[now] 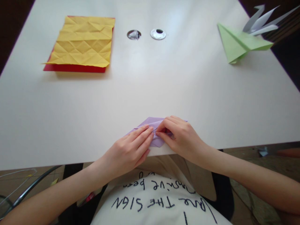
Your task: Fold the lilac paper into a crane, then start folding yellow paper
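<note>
As the left hand (131,146) presses, the right (181,132) seemingly pinches purple paper (152,121).

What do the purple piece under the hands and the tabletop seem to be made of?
Purple piece: probably thin, matte paper, given its crisp folded edges. Tabletop: smooth, slightly glossy white surface, judging by soft reflections; perhaps laminate or painted board.

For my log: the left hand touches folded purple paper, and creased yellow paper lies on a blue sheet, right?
Not blue: the head view shows creased yellow paper on a red sheet. The left hand does touch folded purple paper.
</note>
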The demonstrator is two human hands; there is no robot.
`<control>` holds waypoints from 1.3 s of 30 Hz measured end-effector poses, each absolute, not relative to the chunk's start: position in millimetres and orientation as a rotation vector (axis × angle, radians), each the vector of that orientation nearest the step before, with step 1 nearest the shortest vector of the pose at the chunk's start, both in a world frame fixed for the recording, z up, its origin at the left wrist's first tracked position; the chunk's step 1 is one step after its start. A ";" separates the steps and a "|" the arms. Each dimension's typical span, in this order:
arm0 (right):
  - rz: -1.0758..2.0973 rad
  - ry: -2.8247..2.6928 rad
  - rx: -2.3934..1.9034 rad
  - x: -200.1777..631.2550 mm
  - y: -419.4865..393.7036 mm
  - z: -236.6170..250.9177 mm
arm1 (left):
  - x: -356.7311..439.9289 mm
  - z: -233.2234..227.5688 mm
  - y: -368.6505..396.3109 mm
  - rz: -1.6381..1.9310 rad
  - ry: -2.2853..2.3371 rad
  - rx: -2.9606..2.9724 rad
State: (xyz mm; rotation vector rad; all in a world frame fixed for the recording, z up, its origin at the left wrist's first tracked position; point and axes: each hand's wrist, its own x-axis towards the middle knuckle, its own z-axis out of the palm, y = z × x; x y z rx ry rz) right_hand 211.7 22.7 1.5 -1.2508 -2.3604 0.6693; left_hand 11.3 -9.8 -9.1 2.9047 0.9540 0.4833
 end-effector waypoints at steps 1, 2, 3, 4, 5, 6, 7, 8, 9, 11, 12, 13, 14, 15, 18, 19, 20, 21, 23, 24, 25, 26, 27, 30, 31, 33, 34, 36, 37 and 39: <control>0.665 -2.358 -1.247 211.8 22.4 1.2 | 11.5 -9.3 -9.7 0.485 0.954 2.908; 0.660 -2.356 -1.241 212.0 22.1 0.8 | 11.5 -9.4 -9.5 0.488 0.956 2.910; 0.654 -2.354 -1.236 212.3 21.9 0.5 | 11.5 -9.5 -9.3 0.490 0.957 2.911; 0.648 -2.351 -1.233 212.5 22.0 0.3 | 11.3 -9.6 -9.2 0.493 0.956 2.913; 0.644 -2.350 -1.231 212.7 22.1 0.3 | 11.0 -9.7 -9.1 0.498 0.956 2.914; 0.640 -2.352 -1.231 212.9 22.3 0.4 | 10.8 -9.8 -9.1 0.497 0.956 2.914; 0.635 -2.355 -1.231 212.9 22.5 0.5 | 10.5 -9.8 -9.1 0.498 0.958 2.914; 0.624 -2.361 -1.229 213.0 22.5 0.5 | 10.4 -9.9 -9.2 0.500 0.960 2.913; 0.604 -2.370 -1.220 213.1 22.2 0.3 | 10.4 -9.9 -9.4 0.502 0.962 2.913; 0.519 -2.396 -1.157 213.6 20.3 -0.9 | 11.1 -9.7 -9.4 0.516 0.964 2.912; 0.453 -2.414 -1.106 214.3 18.5 -2.0 | 11.7 -9.4 -9.2 0.524 0.963 2.913; 0.373 -2.431 -1.047 215.3 16.1 -3.3 | 12.3 -9.1 -8.9 0.532 0.960 2.914; 0.284 -2.447 -0.989 216.7 13.3 -4.6 | 12.8 -8.7 -8.5 0.539 0.955 2.918; 0.192 -2.463 -0.937 218.5 10.2 -6.0 | 13.3 -8.2 -8.1 0.543 0.953 2.924; -0.032 -2.512 -0.842 224.8 0.8 -9.0 | 13.8 -7.0 -6.9 0.535 0.952 2.948; -0.071 -2.531 -0.823 226.8 -1.7 -9.3 | 13.6 -6.8 -6.8 0.524 0.954 2.958; -0.092 -2.552 -0.808 228.4 -3.7 -9.4 | 13.3 -6.5 -6.9 0.509 0.956 2.968; -0.101 -2.571 -0.795 229.7 -5.1 -9.2 | 13.0 -6.3 -7.1 0.488 0.953 2.976; -0.098 -2.603 -0.777 231.2 -6.3 -8.4 | 12.3 -5.6 -7.8 0.441 0.949 2.973; -0.098 -2.614 -0.774 231.6 -6.2 -7.9 | 11.9 -5.0 -8.2 0.424 0.946 2.962; -0.097 -2.621 -0.777 231.9 -6.0 -7.4 | 11.7 -4.4 -8.5 0.415 0.944 2.948; -0.097 -2.624 -0.782 232.0 -5.8 -7.0 | 11.5 -3.7 -8.7 0.411 0.944 2.931; -0.099 -2.626 -0.784 232.0 -5.8 -6.7 | 11.3 -3.1 -8.8 0.414 0.946 2.914; -0.113 -2.633 -0.800 231.1 -8.5 -5.9 | 11.1 -2.2 -9.1 0.447 0.953 2.872; -0.118 -2.637 -0.814 230.5 -10.4 -5.8 | 11.1 -2.3 -9.3 0.457 0.957 2.861; -0.130 -2.646 -0.859 229.1 -14.9 -6.0 | 11.0 -2.8 -10.2 0.473 0.967 2.847; -0.139 -2.648 -0.884 228.5 -17.2 -6.3 | 11.1 -3.1 -10.7 0.479 0.975 2.843; -0.161 -2.638 -0.929 228.1 -21.2 -7.6 | 11.4 -3.8 -11.8 0.488 0.989 2.839; -0.172 -2.626 -0.952 228.5 -22.7 -8.5 | 11.6 -4.1 -12.3 0.489 0.996 2.836; -0.186 -2.591 -0.992 231.0 -24.9 -10.4 | 12.2 -4.4 -12.9 0.488 1.006 2.827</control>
